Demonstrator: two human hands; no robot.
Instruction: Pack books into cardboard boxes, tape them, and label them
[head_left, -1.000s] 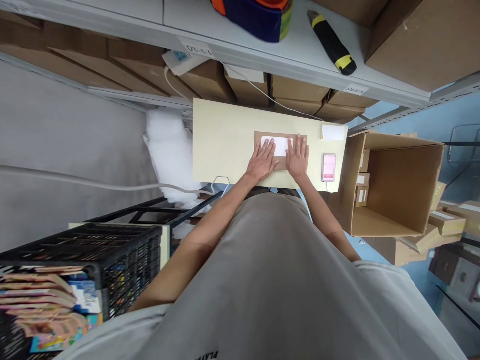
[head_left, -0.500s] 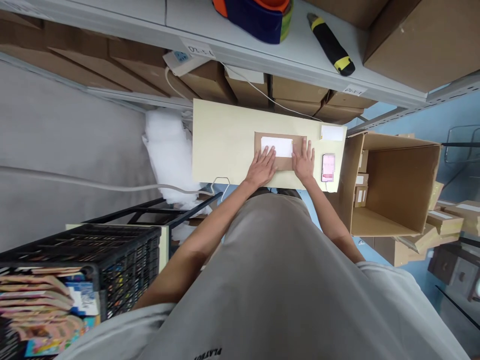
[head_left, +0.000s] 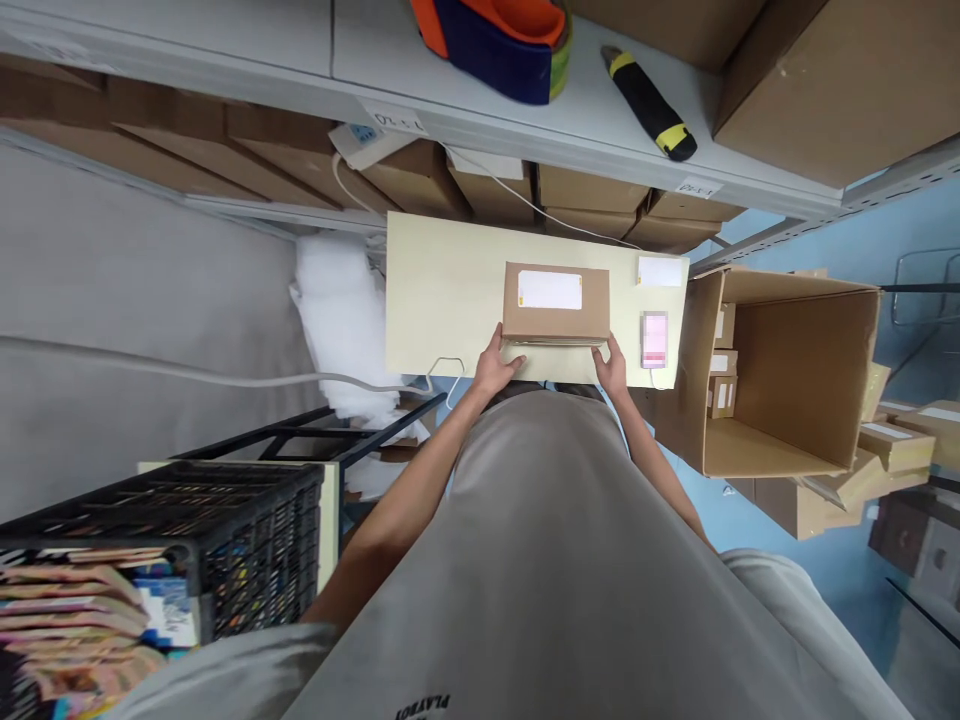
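Observation:
A small brown cardboard box point(head_left: 556, 320) with a white label point(head_left: 550, 289) on its top lies on the pale yellow table point(head_left: 442, 290). My left hand point(head_left: 498, 366) holds the box at its near left corner, fingers along the side and thumb spread toward the near face. At the near right corner, my right hand point(head_left: 611, 366) holds it likewise, with the thumb by the near face. To the right of the box is a phone point(head_left: 654, 340) with a pinkish screen and a cable. A white paper slip point(head_left: 659, 271) lies beyond the phone.
A large open carton point(head_left: 795, 375) with small boxes stands right of the table. Overhead, a shelf point(head_left: 480, 130) holds a tape dispenser point(head_left: 495, 45) and a utility knife point(head_left: 649, 103). White wrapping point(head_left: 337, 320) hangs at left; a black crate point(head_left: 259, 550) sits lower left.
Both hands have moved from flat on top of the box to its near corners. The label is now uncovered, and the box's near face shows more.

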